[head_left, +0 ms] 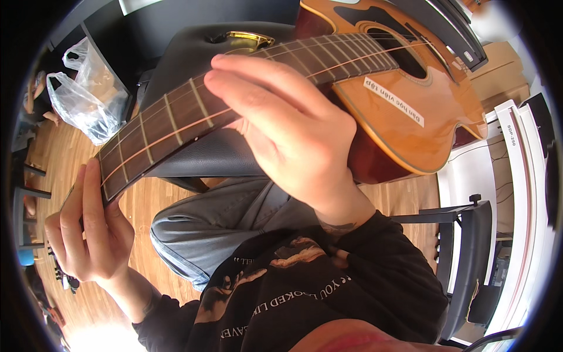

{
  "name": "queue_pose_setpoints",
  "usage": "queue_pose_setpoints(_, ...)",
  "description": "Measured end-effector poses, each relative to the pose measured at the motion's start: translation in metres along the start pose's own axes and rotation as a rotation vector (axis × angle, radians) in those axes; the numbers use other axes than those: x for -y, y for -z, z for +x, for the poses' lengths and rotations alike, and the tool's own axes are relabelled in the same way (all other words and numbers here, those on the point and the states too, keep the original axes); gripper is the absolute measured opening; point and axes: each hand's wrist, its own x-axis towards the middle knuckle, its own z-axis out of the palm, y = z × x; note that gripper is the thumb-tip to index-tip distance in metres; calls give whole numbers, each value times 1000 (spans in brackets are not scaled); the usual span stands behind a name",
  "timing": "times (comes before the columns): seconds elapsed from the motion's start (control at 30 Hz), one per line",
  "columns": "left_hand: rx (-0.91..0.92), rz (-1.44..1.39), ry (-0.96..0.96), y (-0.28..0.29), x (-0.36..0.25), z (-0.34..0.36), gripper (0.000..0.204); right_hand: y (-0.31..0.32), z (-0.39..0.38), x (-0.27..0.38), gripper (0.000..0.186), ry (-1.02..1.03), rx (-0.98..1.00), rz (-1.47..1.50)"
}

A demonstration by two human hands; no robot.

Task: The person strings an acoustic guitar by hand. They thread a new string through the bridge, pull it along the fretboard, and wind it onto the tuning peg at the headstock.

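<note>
An acoustic guitar point(437, 120) with a glossy orange-brown top and a white label strip lies tilted. Its dark fretboard point(158, 126) runs down to the left, with a copper-coloured string along it. My left hand point(91, 234) is closed around the far-left end of the neck, by the nut; the headstock there is hidden. Across the middle of the fretboard lies my right hand point(293, 123), its fingers together over the frets and its thumb mostly hidden below. Several strings pass under the right fingers; whether it pinches one cannot be seen.
Beneath the neck is a black padded bench point(193, 53), with a shiny gold-coloured metal piece point(249, 41) on it. A white plastic bag point(88, 88) stands at the left. At right are a black stool point(474, 252), a white keyboard instrument point(516, 164) and a cardboard box point(498, 70).
</note>
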Motion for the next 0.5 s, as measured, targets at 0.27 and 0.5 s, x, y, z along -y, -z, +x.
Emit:
queue_pose_setpoints(0.27, -12, -76, 75, -12, -44, 34, 25, 36, 0, -16, 43, -160, 9, 17)
queue_pose_setpoints(0.5, 44, -10, 48, 0, -64, 59, 23, 66, -1, -26, 43, -230, 38, 36)
